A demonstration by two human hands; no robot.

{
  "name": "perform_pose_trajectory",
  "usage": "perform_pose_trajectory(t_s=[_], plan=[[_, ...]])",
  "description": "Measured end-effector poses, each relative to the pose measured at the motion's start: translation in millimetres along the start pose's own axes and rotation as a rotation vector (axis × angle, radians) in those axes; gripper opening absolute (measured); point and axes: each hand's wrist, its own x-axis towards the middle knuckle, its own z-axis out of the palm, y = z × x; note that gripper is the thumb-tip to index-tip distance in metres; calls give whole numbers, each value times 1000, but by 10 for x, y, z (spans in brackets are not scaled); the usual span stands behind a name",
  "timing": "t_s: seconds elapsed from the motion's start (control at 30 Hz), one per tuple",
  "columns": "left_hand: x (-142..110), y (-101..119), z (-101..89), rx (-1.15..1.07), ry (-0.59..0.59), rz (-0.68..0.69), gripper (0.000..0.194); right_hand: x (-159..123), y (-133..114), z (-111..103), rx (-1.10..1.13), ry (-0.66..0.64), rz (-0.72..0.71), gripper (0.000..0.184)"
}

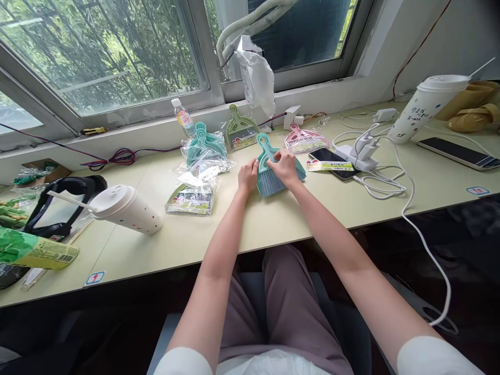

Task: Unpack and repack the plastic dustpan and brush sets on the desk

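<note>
A teal mini brush and dustpan set (267,172) lies on the pale desk (273,219) in front of me. My left hand (247,177) is curled against its left edge. My right hand (284,165) rests on top of it, fingers closed around the handle area. Behind it stand a stack of teal sets in plastic wrap (203,145), a green set (239,130) and a pink set (303,138). A wrapped set with a printed card (192,198) lies to the left.
A white lidded cup with a straw (127,209) stands at the left, another tall cup (425,107) at the right. A phone (332,160), a charger with white cables (365,153) and a second phone (459,152) lie to the right. A small bottle (183,119) is on the sill.
</note>
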Motion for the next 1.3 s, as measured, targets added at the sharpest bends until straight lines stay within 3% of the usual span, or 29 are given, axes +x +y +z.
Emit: perform_pose_trajectory(t_s=[0.27, 0.43, 0.53, 0.63, 0.7, 0.77, 0.93, 1.03, 1.13, 1.3], plan=[[-110, 146, -29, 171, 53, -50, 45, -49, -103, -96, -43, -15, -40, 15], [-131, 231, -9, 121, 71, -50, 45, -25, -124, -182, -8, 35, -43, 11], [-55, 105, -36, 84, 85, -90, 43, 8, -119, -267, 150, 29, -41, 15], [34, -143, -126, 108, 116, -231, 42, 33, -95, -369, 343, 23, -38, 21], [74, -307, -200, 136, 189, -287, 42, 50, -52, -423, 375, 45, -22, 26], [94, -425, -264, 179, 216, -300, 40, 64, 14, -447, 287, 70, 9, 29], [113, -547, -374, 277, 123, -277, 35, 37, 215, -361, -28, 37, 9, 34], [125, -598, -420, 285, 150, -296, 36, 11, 333, -258, -81, -19, 51, 35], [132, -635, -433, 265, 90, -311, 33, 14, 434, -185, -87, -77, 126, 32], [124, -638, -403, 231, 75, -305, 31, 22, 482, -179, -119, -54, 132, 28]])
